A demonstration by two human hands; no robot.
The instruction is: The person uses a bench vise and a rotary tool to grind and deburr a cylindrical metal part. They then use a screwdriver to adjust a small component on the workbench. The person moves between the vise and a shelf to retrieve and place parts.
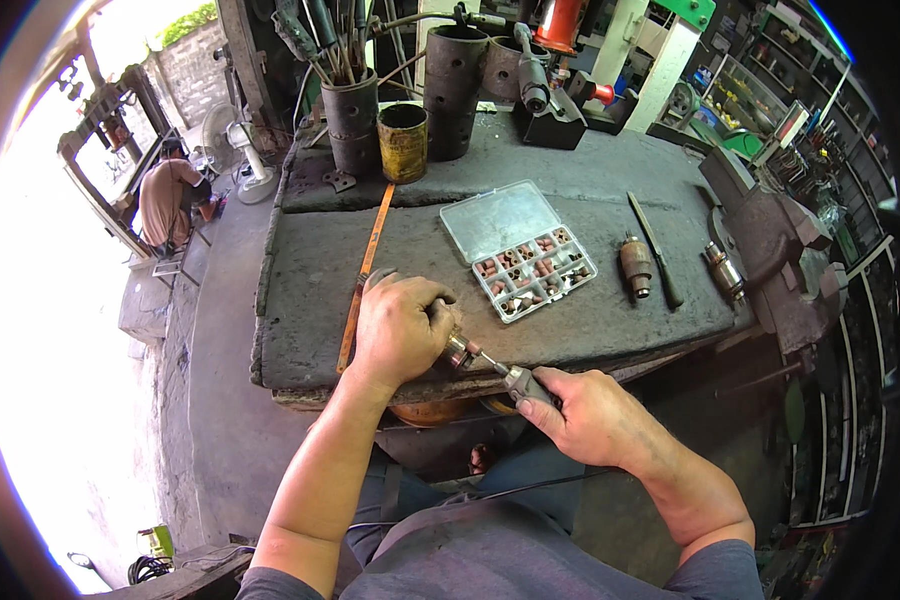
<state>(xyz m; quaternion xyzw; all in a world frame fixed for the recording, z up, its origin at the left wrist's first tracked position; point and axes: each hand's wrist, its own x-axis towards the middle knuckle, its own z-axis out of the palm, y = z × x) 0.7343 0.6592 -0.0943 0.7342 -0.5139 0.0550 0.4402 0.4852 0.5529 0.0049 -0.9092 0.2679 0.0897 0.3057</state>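
Note:
My left hand [402,325] is closed around a metal cylindrical part [460,350] that looks like a drill chuck, above the bench's near edge. The palm and fingers hide most of it. My right hand [592,415] grips a grey rotary grinder [528,386], thumb along its body. From its nose a thin shank reaches left, and its small reddish grinding tip [475,350] is at the part's end; whether they touch I cannot tell. Just beyond my hands lies an open clear plastic case [505,232], its compartments filled with small pink, white and dark grinding bits [542,268].
To the right lie two chuck-like metal parts [635,267] [723,270], a file [656,250] and a bench vise [785,255]. An orange strip [368,265] lies on the left of the worn bench [310,270]. Metal cans [403,143] stand behind. A person [170,200] sits far left near a fan [247,160].

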